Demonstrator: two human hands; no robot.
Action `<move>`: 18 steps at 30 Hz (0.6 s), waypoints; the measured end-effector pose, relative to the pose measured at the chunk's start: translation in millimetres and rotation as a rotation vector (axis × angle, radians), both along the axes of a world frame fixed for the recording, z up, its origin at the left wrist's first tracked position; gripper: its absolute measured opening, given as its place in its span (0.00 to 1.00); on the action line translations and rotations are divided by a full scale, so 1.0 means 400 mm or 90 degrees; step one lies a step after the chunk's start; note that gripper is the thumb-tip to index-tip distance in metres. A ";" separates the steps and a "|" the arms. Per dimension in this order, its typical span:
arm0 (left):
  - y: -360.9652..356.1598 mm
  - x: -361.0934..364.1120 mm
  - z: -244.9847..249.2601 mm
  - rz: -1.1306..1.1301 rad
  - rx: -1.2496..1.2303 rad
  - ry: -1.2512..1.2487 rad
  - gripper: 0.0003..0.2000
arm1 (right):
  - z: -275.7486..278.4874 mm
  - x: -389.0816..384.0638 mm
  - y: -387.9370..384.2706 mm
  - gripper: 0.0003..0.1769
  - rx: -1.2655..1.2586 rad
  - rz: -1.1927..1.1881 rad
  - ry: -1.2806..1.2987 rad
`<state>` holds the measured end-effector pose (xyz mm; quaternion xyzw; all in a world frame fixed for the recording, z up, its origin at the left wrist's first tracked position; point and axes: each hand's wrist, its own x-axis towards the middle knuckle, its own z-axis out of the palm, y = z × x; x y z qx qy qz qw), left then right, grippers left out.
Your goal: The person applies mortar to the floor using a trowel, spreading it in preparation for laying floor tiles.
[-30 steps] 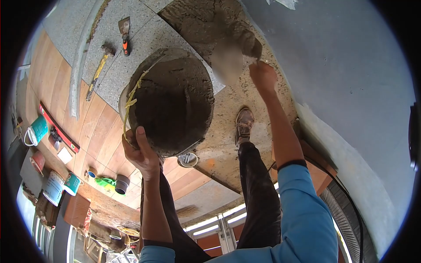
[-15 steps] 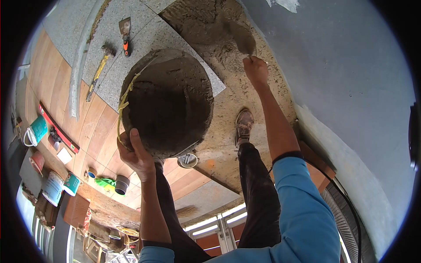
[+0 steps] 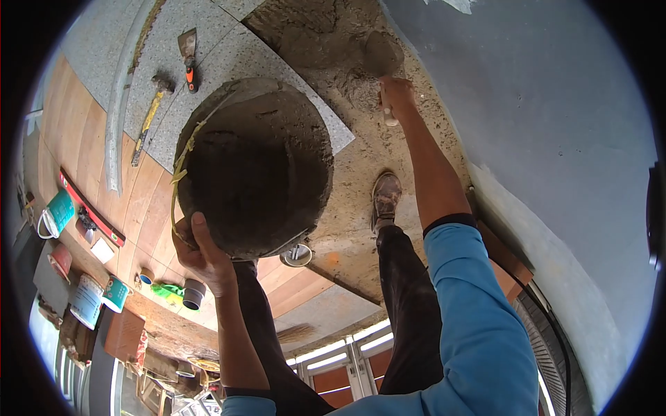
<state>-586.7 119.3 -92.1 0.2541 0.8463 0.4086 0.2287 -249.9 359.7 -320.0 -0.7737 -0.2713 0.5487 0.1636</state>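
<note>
My left hand (image 3: 205, 256) grips the lower left rim of a large mortar bucket (image 3: 305, 139), thumb over the edge. The bucket is tilted, its dark, mortar-smeared inside facing me, and a yellow cord runs along its left rim. My right hand (image 3: 398, 96) is wrapped round the handle of a trowel (image 3: 382, 55), whose pale handle end shows below the fist. The trowel's blade lies over wet mortar (image 3: 319, 41) spread on the ground beside the grey wall.
Left of the bucket, a scraper (image 3: 188, 59) and a yellow-handled hammer (image 3: 149, 118) lie on speckled tiles (image 3: 229, 55). A red spirit level (image 3: 90, 208), teal buckets (image 3: 61, 210) and a small pot (image 3: 297, 255) stand or lie farther off. A grey wall (image 3: 541, 125) borders the right.
The trowel's blade has turned and my right hand has shifted slightly left and up, baring the handle end. My left hand and the bucket have moved a little left.
</note>
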 end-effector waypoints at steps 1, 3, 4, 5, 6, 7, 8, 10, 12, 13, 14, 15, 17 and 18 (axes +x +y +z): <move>0.002 -0.004 0.001 0.002 0.000 0.001 0.13 | -0.034 0.002 0.001 0.14 0.000 -0.021 0.005; 0.002 -0.011 -0.001 0.006 -0.001 0.003 0.13 | -0.044 -0.004 -0.006 0.15 0.026 -0.044 0.020; 0.002 -0.012 -0.003 0.009 -0.003 0.003 0.13 | -0.005 -0.030 -0.026 0.16 0.053 -0.043 0.031; 0.007 -0.009 -0.003 0.008 -0.001 0.007 0.13 | 0.016 -0.053 -0.034 0.17 0.080 -0.043 0.042; 0.012 -0.007 0.001 0.007 -0.001 0.012 0.13 | 0.007 -0.072 -0.024 0.17 0.091 -0.020 0.039; 0.016 -0.004 0.005 0.004 -0.001 0.017 0.13 | -0.016 -0.088 -0.005 0.18 0.102 0.002 0.036; 0.021 -0.001 0.006 0.008 -0.002 0.013 0.14 | -0.035 -0.095 0.014 0.18 0.113 0.023 0.033; 0.025 0.001 0.009 0.019 -0.003 0.007 0.14 | -0.083 -0.094 0.058 0.16 0.095 -0.003 0.053; 0.028 -0.001 0.010 0.026 0.001 0.004 0.14 | -0.098 -0.083 0.052 0.15 0.068 -0.037 0.057; 0.031 0.002 0.008 0.031 0.008 0.001 0.14 | -0.089 -0.069 0.045 0.14 0.056 -0.057 0.053; 0.027 0.002 0.005 0.029 -0.003 0.007 0.14 | -0.077 -0.053 0.034 0.14 0.044 -0.077 0.046; 0.020 -0.005 0.003 0.027 -0.012 0.015 0.13 | -0.068 -0.037 0.022 0.14 0.040 -0.113 0.059; 0.017 -0.009 0.000 0.030 -0.021 0.021 0.13 | -0.052 -0.015 -0.004 0.14 0.033 -0.183 0.088; 0.018 -0.009 0.002 0.033 -0.023 0.018 0.13 | -0.054 -0.004 -0.021 0.14 0.028 -0.215 0.115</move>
